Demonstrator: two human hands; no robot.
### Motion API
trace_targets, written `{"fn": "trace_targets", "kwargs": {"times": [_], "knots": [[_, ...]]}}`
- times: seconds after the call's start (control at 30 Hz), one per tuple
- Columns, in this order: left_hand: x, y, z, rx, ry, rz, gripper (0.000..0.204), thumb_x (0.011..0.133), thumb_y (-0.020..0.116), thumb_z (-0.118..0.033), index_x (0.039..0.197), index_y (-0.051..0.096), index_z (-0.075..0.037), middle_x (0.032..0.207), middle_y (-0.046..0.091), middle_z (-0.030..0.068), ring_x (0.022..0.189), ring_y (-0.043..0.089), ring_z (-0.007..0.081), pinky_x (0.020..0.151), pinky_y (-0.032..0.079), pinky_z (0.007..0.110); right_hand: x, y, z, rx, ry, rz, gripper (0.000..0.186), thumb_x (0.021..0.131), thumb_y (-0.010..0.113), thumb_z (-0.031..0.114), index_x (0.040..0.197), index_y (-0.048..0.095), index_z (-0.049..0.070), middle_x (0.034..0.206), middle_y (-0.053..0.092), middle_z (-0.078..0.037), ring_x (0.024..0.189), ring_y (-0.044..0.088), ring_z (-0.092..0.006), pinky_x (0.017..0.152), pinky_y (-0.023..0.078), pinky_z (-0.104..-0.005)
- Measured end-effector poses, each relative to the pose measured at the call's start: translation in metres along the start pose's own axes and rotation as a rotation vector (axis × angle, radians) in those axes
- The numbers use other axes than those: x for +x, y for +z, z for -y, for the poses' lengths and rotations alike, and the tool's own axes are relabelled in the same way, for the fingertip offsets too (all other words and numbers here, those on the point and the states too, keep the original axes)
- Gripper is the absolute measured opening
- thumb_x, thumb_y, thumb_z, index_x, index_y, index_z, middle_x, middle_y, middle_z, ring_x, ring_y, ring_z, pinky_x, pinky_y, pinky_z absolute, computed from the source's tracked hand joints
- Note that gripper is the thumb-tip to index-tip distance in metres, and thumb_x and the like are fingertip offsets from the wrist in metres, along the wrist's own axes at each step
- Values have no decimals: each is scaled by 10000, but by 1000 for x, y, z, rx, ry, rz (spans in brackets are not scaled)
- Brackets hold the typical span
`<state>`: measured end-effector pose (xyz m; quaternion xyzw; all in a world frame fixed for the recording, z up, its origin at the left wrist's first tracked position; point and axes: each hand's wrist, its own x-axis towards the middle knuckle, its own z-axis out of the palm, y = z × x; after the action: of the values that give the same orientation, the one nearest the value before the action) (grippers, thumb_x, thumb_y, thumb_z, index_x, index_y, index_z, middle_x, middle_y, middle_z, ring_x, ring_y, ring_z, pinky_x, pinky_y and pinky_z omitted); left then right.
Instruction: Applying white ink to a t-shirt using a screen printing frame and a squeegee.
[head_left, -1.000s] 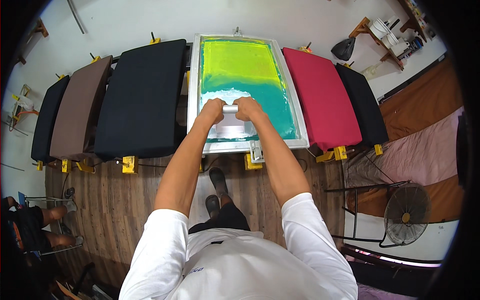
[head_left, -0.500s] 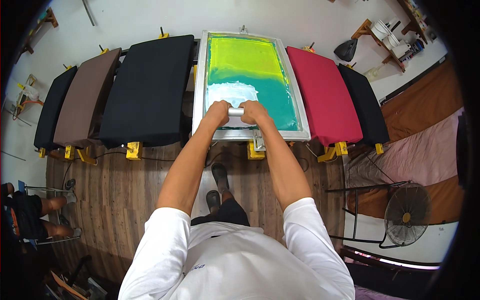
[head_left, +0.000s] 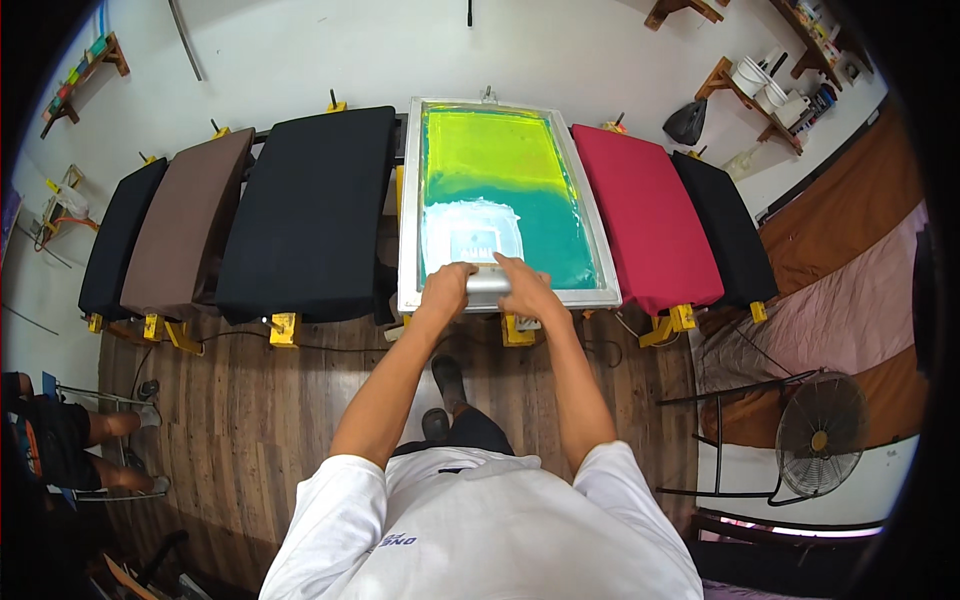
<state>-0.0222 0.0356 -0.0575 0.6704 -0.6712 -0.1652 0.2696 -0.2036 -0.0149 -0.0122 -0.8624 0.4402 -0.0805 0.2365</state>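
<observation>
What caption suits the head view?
Left hand grips a silver handle, right hand at its end, above a framed green-and-yellow screen.

Lettering shows on two things. The framed screen [head_left: 550, 225] bears a short row of pale letters [head_left: 478, 253], faint and blurred, within the whitish patch [head_left: 475, 217] on its near half. On the near side of the screen, well apart from it, the wearer's white shirt [head_left: 520, 520] carries dark blue capitals [head_left: 400, 542] set aslant, with part of a second line just below them. Beyond the screen's far right corner, any labels on the small containers [head_left: 822, 102] are too small to read.
</observation>
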Motion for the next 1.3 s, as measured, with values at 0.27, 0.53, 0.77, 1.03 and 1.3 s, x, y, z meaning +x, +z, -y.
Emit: {"fn": "trace_targets", "kwargs": {"times": [0.27, 0.53, 0.77, 1.03, 1.3], "knots": [[-12, -4, -8, -48, 103, -80, 503, 647, 830, -57, 1121, 661, -44, 1120, 662, 127, 1001, 649, 324, 849, 535, 427, -107, 54, -61, 891, 693, -366, 462, 897, 713, 312, 1215, 561, 14, 1045, 642, -119, 942, 659, -217, 766, 575, -357], [-7, -11, -10, -44, 40, -8, 556, 629, 737, 54, 1171, 648, -36, 1179, 639, 144, 1065, 624, 335, 911, 488, 443, -90, 57, -46, 1545, 715, -77, 467, 951, 589, 516, 1059, 598, 61, 897, 609, -61, 799, 659, -192, 733, 569, -352], [-5, -12, -10, -10, 22, 32, 582, 621, 709, 63, 1190, 650, -40, 1193, 636, 145, 1059, 621, 353, 938, 464, 441, -90, 73, -47, 1327, 707, -163, 432, 969, 571, 499, 905, 566, 72, 724, 531, 2, 586, 578, -109, 573, 491, -249], [-3, -18, -10, -1, 20, 77, 579, 625, 709, 45, 1195, 651, -43, 1176, 640, 139, 1078, 607, 348, 952, 449, 439, -90, 103, -44, 1128, 681, -348, 458, 996, 500, 521, 871, 530, 82, 679, 442, 21, 541, 490, -84, 539, 498, -258], [-5, -27, -14, 37, 41, 78, 602, 629, 710, 42, 1220, 636, -37, 1190, 626, 141, 1071, 600, 358, 961, 441, 437, -87, 95, -32, 1012, 687, -402, 431, 1017, 503, 441, 852, 527, 43, 649, 448, 18, 530, 458, -75, 519, 487, -263]]}}
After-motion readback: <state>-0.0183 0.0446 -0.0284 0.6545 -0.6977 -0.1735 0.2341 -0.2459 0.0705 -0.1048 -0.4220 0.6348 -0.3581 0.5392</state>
